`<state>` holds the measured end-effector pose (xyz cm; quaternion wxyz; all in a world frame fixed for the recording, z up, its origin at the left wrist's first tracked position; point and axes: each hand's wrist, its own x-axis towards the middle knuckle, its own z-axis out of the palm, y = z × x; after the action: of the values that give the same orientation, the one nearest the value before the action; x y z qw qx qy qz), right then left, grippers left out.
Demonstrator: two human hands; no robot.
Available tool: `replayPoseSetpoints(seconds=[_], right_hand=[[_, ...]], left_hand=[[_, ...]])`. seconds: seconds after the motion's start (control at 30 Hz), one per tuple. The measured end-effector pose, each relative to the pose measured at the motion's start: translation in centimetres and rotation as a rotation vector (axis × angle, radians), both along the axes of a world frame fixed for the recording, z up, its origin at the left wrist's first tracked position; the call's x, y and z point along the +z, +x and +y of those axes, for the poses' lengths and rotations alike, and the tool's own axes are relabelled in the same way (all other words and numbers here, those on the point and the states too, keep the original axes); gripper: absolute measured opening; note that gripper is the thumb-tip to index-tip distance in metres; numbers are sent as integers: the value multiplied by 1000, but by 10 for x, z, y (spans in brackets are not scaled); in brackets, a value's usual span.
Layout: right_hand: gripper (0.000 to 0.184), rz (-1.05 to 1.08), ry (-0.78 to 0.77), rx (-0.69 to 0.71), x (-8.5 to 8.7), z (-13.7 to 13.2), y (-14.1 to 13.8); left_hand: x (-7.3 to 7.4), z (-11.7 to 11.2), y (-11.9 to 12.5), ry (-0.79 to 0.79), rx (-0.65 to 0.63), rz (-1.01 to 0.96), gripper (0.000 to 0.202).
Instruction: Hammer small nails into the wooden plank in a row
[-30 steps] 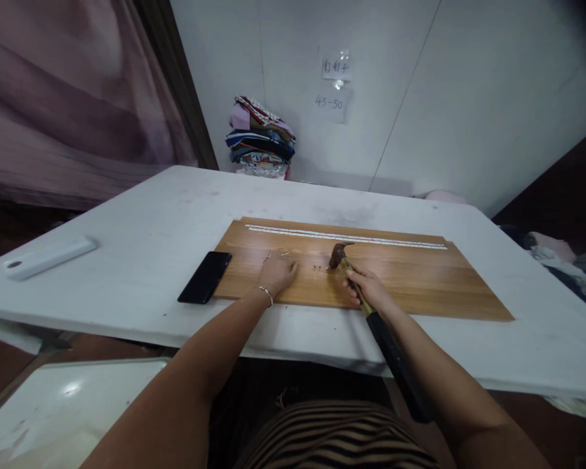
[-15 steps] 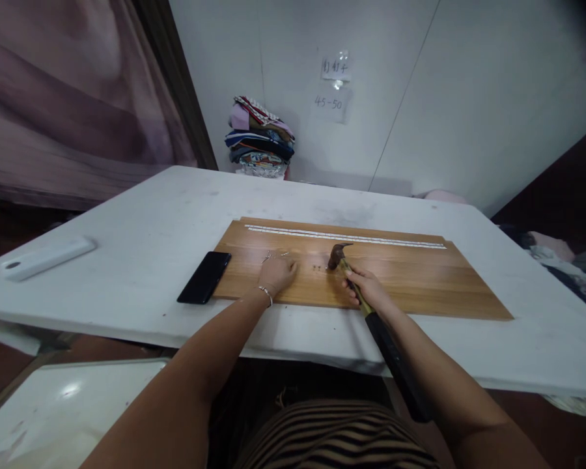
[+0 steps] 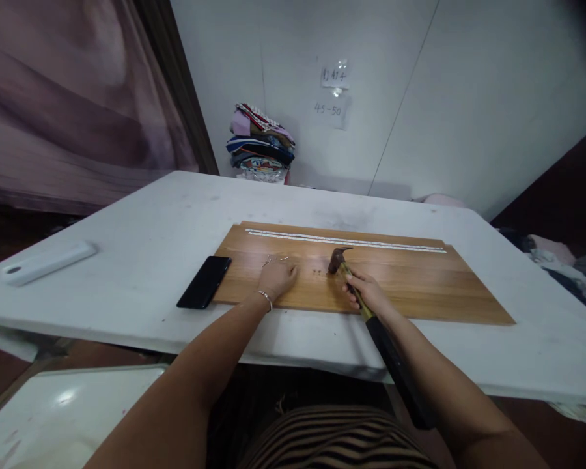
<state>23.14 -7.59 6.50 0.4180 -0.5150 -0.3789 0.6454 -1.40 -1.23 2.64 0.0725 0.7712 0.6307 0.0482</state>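
Observation:
My right hand (image 3: 366, 290) is wrapped round the upper handle of a claw hammer (image 3: 393, 361), close below its head. The rusty head is low over the middle of a wooden board (image 3: 420, 286), claw pointing right; I cannot tell whether it touches. Just left of the head, a few small nails (image 3: 317, 271) stand in the board, partly hidden at the hammer. My left hand (image 3: 277, 279), with a bracelet at the wrist, rests on the board with fingers curled down. Loose nails (image 3: 275, 259) lie at its far side. Anything inside its fingers is hidden.
A black phone (image 3: 204, 282) lies against the board's left end. Two white measuring strips (image 3: 346, 241) run along the far side. The white table (image 3: 146, 241) also bears a white handled object (image 3: 49, 262) at left. Folded clothes (image 3: 261, 143) are stacked by the wall.
The view has tipped slightly, so everything sits a little lower. Both hands and the hammer stay in nearly the same places on the board.

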Motion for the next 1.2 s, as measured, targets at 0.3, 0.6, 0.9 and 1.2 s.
replayPoseSetpoints(seconds=[0.3,0.6,0.9,1.2], right_hand=[[39,7,0,-11,1,1,0],[34,2,0,-27,-1,0,-1],[35,-2,29,-18,0,2,0],[36,6,11,-11,2,0,0]], left_hand=[[-3,1,-1,-1,-14,35,53],[1,0,0,-8,0,37,51],[4,-2,1,-11,-11,44,51],[3,-1,1,-10,-7,28,50]])
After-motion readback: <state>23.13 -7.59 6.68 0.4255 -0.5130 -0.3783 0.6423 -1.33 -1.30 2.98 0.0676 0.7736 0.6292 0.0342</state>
